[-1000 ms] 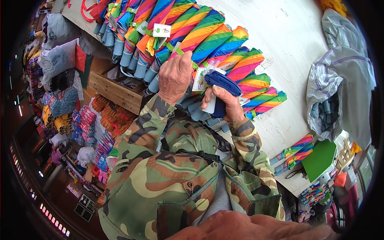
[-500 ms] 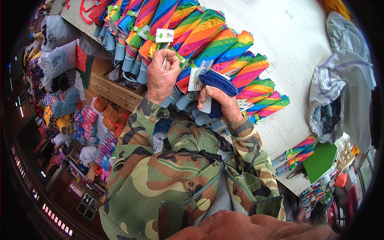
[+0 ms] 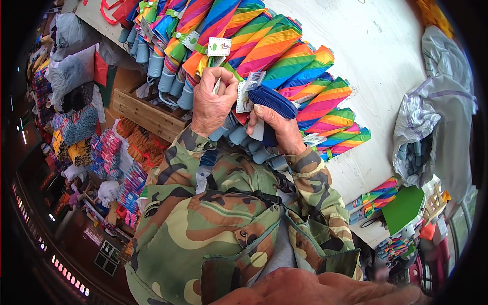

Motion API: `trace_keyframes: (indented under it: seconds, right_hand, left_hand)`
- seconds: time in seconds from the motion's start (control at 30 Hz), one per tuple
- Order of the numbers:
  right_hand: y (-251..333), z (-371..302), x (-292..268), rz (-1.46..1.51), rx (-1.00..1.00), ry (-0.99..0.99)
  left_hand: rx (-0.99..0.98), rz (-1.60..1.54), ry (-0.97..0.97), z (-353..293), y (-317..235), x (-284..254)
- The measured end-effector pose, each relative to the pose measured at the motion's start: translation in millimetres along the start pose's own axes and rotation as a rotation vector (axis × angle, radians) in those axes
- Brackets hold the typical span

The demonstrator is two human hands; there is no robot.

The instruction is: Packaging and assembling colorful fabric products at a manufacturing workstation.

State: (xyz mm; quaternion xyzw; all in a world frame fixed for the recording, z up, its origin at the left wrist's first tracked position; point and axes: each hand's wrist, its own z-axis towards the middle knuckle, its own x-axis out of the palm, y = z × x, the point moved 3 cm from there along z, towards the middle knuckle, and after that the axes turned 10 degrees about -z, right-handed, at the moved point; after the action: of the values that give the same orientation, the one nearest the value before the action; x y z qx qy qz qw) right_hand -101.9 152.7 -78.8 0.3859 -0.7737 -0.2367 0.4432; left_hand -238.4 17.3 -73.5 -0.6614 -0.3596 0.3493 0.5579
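A row of folded rainbow umbrellas [image 3: 269,44] with blue-grey handles [image 3: 155,66] lies along the table edge. My right hand [image 3: 285,131] is wrapped around a dark blue tagging gun [image 3: 274,101], with a clear strip of fasteners [image 3: 254,80] standing up from it. A white card [image 3: 258,130] shows beside the fingers of that hand. Just left of the gun, my left hand [image 3: 209,104] is closed in a pinch on a small white tag [image 3: 217,85], mostly hidden by the fingers. Another printed tag [image 3: 244,97] sits by the gun's tip; one more [image 3: 219,47] lies on the umbrellas.
The white table [image 3: 378,66] extends beyond the umbrellas. At right, a translucent sack [image 3: 414,147] holds grey-blue pieces. A wooden drawer [image 3: 147,114] is at the left under the table edge. More umbrellas [image 3: 373,195] lie lower right beside a green panel [image 3: 403,209].
Both hands keep their grips. The left hand has come slightly closer to the gun and the tag at its tip. The whole view has shifted a little.
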Motion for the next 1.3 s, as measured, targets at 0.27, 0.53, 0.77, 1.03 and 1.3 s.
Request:
trace_keyframes:
  seconds: [0.27,0.53,0.77,1.03,1.3]
  right_hand:
    - [-5.3,8.1,15.5,0.062,-0.029,-0.090]
    - [-3.3,6.8,17.6,0.045,0.014,-0.193]
    - [0.3,-47.7,-15.0,-0.031,0.020,-0.250]
    - [-17.8,-169.7,-74.8,0.003,-0.171,-0.464]
    - [-85.2,-310.6,-150.3,-0.013,-0.198,-1.040]
  left_hand:
    - [0.000,0.053,0.043,0.0,-8.2,3.3]
    - [-0.025,-0.038,-0.004,-5.3,2.4,-0.5]
    - [0.018,-0.089,-0.026,-5.3,16.9,2.7]
    - [0.120,0.323,0.014,-6.4,1.0,-6.8]
    - [-0.093,0.077,0.120,-72.9,-45.6,56.1]
